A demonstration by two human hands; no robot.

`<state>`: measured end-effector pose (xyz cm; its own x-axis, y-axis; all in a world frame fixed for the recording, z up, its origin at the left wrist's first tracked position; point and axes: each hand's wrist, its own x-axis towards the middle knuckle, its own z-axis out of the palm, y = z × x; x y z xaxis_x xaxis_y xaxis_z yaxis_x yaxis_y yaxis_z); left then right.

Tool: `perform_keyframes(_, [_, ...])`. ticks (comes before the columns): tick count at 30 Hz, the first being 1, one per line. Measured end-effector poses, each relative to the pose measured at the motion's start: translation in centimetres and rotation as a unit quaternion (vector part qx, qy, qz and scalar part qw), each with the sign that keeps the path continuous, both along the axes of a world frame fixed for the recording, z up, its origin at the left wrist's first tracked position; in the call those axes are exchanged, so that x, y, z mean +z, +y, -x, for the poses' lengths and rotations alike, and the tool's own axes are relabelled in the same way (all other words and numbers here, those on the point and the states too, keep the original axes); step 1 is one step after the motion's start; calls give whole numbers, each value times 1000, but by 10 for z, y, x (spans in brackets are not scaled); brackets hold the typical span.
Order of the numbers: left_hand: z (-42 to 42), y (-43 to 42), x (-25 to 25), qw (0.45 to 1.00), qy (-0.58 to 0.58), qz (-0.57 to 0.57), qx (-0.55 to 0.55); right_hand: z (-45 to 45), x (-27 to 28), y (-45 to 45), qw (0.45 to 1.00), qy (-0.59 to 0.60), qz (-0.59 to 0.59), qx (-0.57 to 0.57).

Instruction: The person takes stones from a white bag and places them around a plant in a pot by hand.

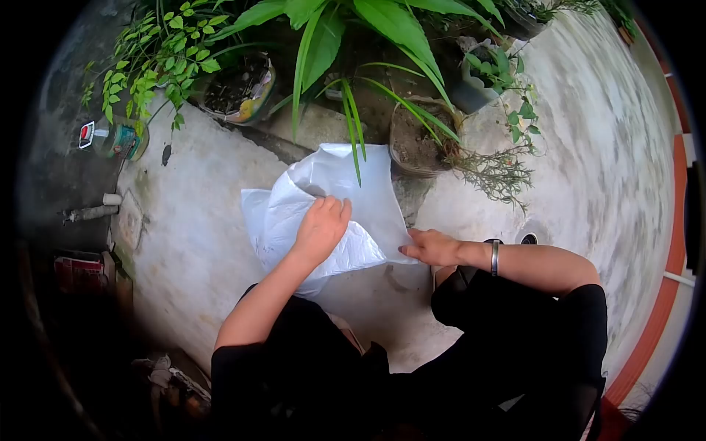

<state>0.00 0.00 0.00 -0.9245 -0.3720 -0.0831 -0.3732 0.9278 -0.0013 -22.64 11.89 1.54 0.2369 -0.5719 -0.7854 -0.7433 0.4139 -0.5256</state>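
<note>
A white plastic bag [360, 176] spreads over the concrete in front of my knees, its mouth partly open. My left hand [323, 226] has its fingers closed on the bag's upper edge near the middle. At the bag's right corner, my right hand [432, 248] pinches the edge between thumb and fingers; a metal bracelet [495, 258] is on that wrist. The inside of the bag is only partly visible, and I cannot make out anything in it.
Potted plants line the far side, among them a round soil-filled pot [419, 140] just beyond the bag and a dark planter [474, 84]. A plastic bottle [121, 140] lies at the left, above a short pipe [92, 212]. Long leaves [353, 121] hang over the bag.
</note>
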Motion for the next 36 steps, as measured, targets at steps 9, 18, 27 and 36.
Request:
perform_keyframes(9, [-23, 22, 27, 994, 99, -50, -16, 67, 1, 49, 965, -57, -97, -237])
perform_keyframes(18, [-22, 27, 31, 996, 75, -47, -10, 131, -52, 40, 790, -266, 57, -549])
perform_keyframes(27, [-21, 23, 23, 991, 103, -80, 0, 126, -21, 16, 777, -220, 205, -553])
perform_keyframes(36, [-15, 21, 25, 994, 83, -73, 3, 130, 1, -19, 705, -274, 243, -607])
